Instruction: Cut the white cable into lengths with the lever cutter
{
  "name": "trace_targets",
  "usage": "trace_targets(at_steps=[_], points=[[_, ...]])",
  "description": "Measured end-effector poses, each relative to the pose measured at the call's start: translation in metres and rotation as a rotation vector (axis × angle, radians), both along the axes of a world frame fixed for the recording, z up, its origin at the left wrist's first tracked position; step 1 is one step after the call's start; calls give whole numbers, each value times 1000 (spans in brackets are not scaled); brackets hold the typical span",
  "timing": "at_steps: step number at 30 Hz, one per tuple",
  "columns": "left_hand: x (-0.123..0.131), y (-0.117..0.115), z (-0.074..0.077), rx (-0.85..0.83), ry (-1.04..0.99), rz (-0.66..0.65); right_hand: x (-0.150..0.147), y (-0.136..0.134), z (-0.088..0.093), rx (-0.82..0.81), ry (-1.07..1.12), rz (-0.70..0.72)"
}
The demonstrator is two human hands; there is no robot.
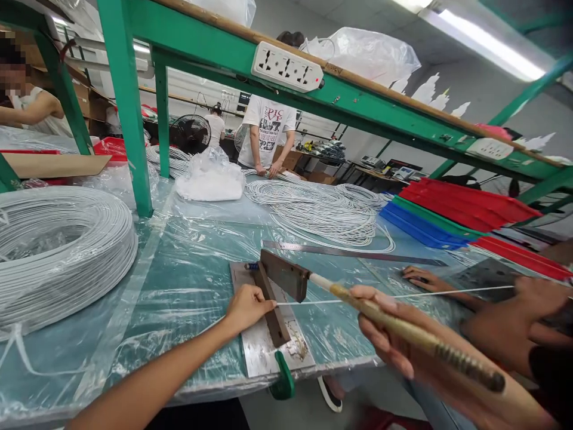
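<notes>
Left hand [246,307] fingers are pinching the white wire [313,302] under the raised blade [286,276]. Right hand [380,349] fingers are clasping the lever handle [430,341].

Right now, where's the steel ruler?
Head view, centre-right: the steel ruler lies flat on the table, just beyond the cutter blade and before the loose white cord pile.

white wire [308,303], tan cutter handle [403,327], green shelf frame [128,107], red sheets [470,203]
</notes>
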State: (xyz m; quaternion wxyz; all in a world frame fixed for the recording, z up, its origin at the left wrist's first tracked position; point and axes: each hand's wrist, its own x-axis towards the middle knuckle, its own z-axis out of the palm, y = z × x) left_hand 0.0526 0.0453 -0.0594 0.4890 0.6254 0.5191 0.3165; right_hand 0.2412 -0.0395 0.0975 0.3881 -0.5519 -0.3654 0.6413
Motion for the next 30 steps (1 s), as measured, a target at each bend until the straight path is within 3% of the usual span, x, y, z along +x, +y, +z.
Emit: trace_targets(at_steps=[6,10,13,17,21,30], points=[[6,-2,2,53,133,136,0,-32,-25,-91,-45,-42],[6,-7,7,89,188,147,-2,-45,-37,-222,31,26],[6,-8,9,111,219,148,-4,-48,-48,-316,98,-17],[7,-7,7,138,247,144,-4,-43,-68,-469,-86,83],[7,-6,7,154,257,136,-7,-42,-76,-360,-172,125],[7,-8,6,156,246,124,-20,-49,-66,-264,-193,61]])
